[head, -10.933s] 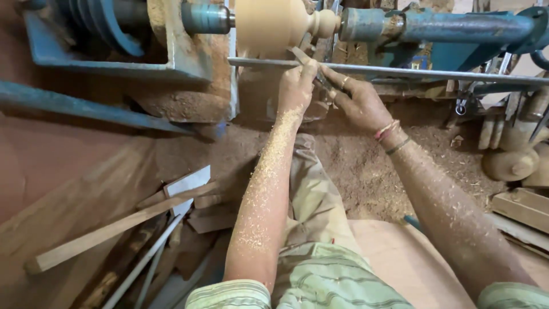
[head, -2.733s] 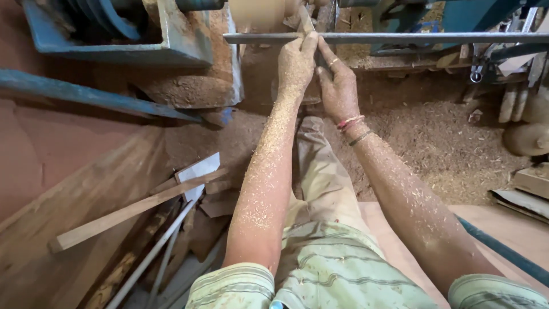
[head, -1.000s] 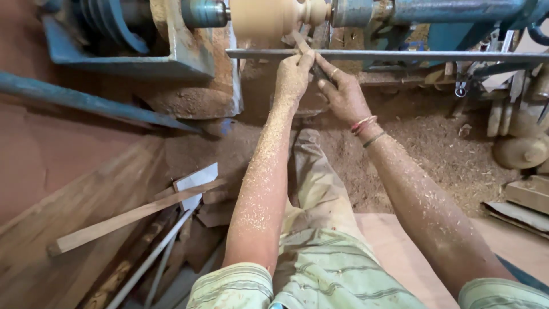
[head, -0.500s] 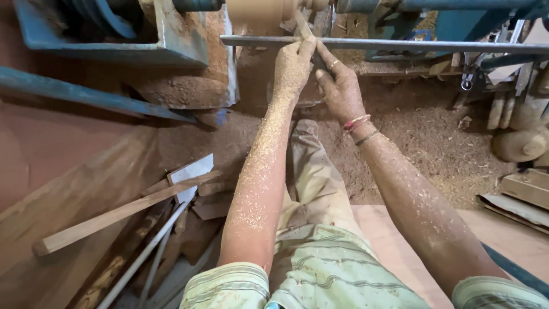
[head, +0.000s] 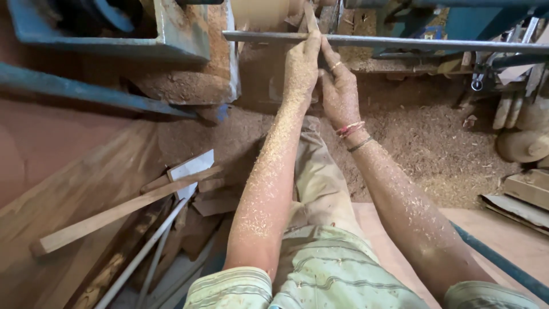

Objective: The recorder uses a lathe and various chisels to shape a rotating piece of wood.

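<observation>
Head cam: left hand [head: 301,63] & right hand [head: 338,91] both squeeze tight on a thin wood-cutting tool [head: 310,16]. It lies on the metal bar [head: 400,42], tip at the round wood piece [head: 260,12].

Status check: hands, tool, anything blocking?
Left hand and right hand both grip chisel. Chisel rests on metal rest bar, tip at wood workpiece. No obstruction visible.

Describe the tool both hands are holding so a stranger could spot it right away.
Find the long grey metal bar crossing the top of the view. The left hand and right hand meet there, gripping a slim flat tool angled up toward the pale wooden workpiece.
</observation>
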